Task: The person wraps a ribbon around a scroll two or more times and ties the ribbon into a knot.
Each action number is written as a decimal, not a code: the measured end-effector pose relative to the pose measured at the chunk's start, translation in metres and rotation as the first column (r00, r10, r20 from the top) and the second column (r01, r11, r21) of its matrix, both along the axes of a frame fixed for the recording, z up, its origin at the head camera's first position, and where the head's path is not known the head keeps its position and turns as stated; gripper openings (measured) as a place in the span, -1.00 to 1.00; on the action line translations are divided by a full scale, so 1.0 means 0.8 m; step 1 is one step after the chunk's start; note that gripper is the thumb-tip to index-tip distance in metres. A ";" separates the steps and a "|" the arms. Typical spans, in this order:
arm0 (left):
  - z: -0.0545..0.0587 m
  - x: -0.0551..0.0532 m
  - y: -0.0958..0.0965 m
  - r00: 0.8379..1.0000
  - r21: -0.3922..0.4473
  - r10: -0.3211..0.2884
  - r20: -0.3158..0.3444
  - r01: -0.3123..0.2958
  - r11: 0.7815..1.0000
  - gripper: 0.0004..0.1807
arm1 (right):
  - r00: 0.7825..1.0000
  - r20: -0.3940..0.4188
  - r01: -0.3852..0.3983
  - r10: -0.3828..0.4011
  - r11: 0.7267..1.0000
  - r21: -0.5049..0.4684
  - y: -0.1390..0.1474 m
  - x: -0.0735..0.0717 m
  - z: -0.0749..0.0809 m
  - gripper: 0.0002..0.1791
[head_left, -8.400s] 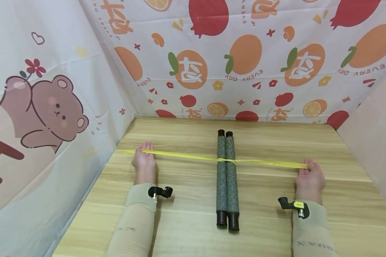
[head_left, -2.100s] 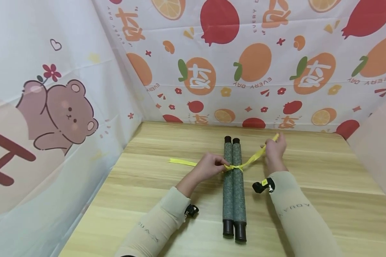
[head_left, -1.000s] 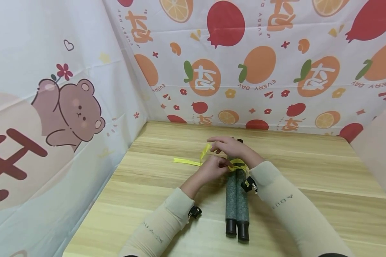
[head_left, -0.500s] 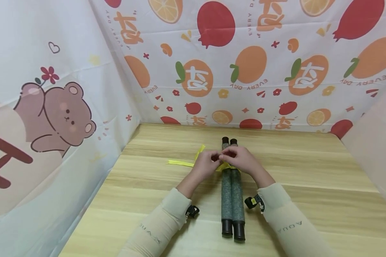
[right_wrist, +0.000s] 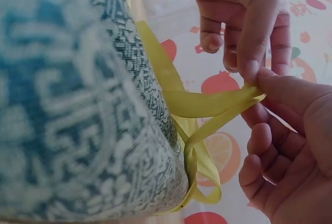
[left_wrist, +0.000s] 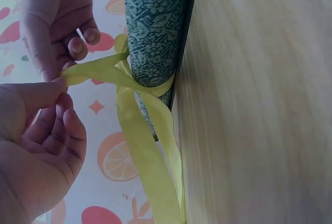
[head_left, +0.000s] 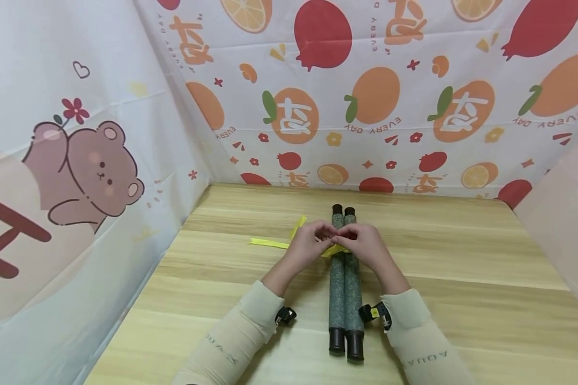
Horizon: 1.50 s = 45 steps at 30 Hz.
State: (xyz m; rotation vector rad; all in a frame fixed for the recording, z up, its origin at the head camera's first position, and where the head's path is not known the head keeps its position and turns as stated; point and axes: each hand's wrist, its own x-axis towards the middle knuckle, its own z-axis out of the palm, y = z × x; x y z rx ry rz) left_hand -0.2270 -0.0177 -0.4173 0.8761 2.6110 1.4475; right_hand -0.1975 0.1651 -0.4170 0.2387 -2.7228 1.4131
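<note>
Two scrolls (head_left: 337, 291) with green patterned covers and dark end knobs lie side by side on the table. A yellow ribbon (left_wrist: 145, 151) wraps round their upper part. Above the scrolls my left hand (head_left: 306, 247) and right hand (head_left: 369, 249) meet fingertip to fingertip. Each pinches the ribbon between thumb and finger; in the right wrist view a folded piece of ribbon (right_wrist: 199, 105) runs from the scroll to both hands' fingertips. Beyond my left hand, loose ribbon tails lie out to the left. The knot itself is partly hidden by the hands in the head view.
The wooden table (head_left: 462, 299) extends on both sides of the scrolls. A fruit-print cloth (head_left: 414, 96) hangs behind its far edge, and a bear-print cloth (head_left: 101, 171) hangs along the left. Small black cameras (head_left: 285, 315) sit on both sleeves.
From holding the ribbon stretched wide on both sides, my hands have come together above the scrolls. My right hand crossed over to the left, then drew back to meet my left hand's fingertips.
</note>
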 end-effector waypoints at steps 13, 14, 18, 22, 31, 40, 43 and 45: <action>0.004 -0.011 -0.043 0.996 -0.383 -0.010 0.086 0.042 0.923 -0.48 | 0.999 -0.037 0.038 -0.040 0.999 -0.037 0.004 0.005 -0.001 -0.88; 0.003 -0.013 -0.047 0.998 -0.446 -0.014 0.061 0.040 0.894 -0.48 | 0.999 -0.035 0.039 -0.040 0.999 -0.035 0.005 0.005 -0.001 -0.88; 0.000 -0.018 -0.062 0.996 -0.600 -0.059 -0.064 0.009 0.800 -0.67 | 0.999 -0.019 0.040 -0.041 0.999 -0.034 0.006 0.008 -0.003 -0.88; 0.001 -0.021 -0.069 0.990 -0.618 -0.056 -0.131 -0.037 0.785 -0.97 | 0.999 -0.005 0.040 -0.041 0.998 -0.048 0.006 0.009 -0.005 -0.87; -0.003 -0.023 -0.074 1.000 -0.577 -0.027 -0.010 0.016 0.817 -0.76 | 0.999 0.006 0.045 -0.044 0.997 -0.056 0.009 0.006 -0.004 -0.86; -0.013 -0.026 -0.081 0.993 -0.645 -0.067 -0.101 -0.014 0.764 -0.96 | 0.999 0.005 0.037 -0.037 0.999 -0.032 0.008 0.004 -0.005 -0.86; -0.004 -0.028 -0.083 0.990 -0.631 -0.031 -0.137 -0.063 0.773 -0.96 | 0.999 0.020 0.040 -0.039 0.999 -0.031 0.008 0.003 -0.004 -0.86; 0.005 -0.029 -0.084 0.988 -0.613 0.004 -0.153 -0.098 0.784 -0.95 | 0.999 0.021 0.042 -0.041 0.999 -0.020 0.009 0.003 -0.004 -0.86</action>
